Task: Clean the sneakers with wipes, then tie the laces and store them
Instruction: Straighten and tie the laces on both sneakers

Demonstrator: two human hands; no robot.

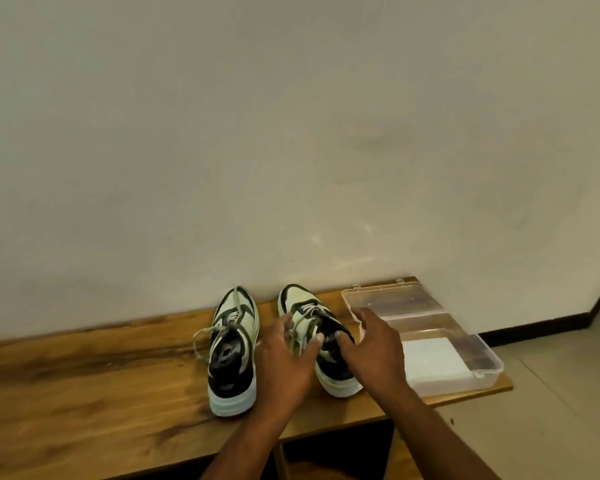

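Left hand [284, 362] and right hand [378, 348]: fingers curled onto right sneaker [300, 301], pinching laces [309, 311]. Left sneaker [232, 351] beside it, laces loose. Clear box [471, 344], lid open, holds white wipes [430, 358]. Wooden bench [84, 382]; plain wall [291, 133] behind.

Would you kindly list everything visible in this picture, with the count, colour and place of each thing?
sneakers: two, pale green, white and black, side by side on the bench, toes to the wall; left sneaker has loose laces, right sneaker sits under the hands
plastic box: one, clear, lid open, at the bench's right end
wipes: one white stack inside the box
bench: one, brown wood, against the wall
wall: one, off-white, behind the bench
left hand: one, fingers on the right sneaker's laces
right hand: one, over the right sneaker; its grip is unclear
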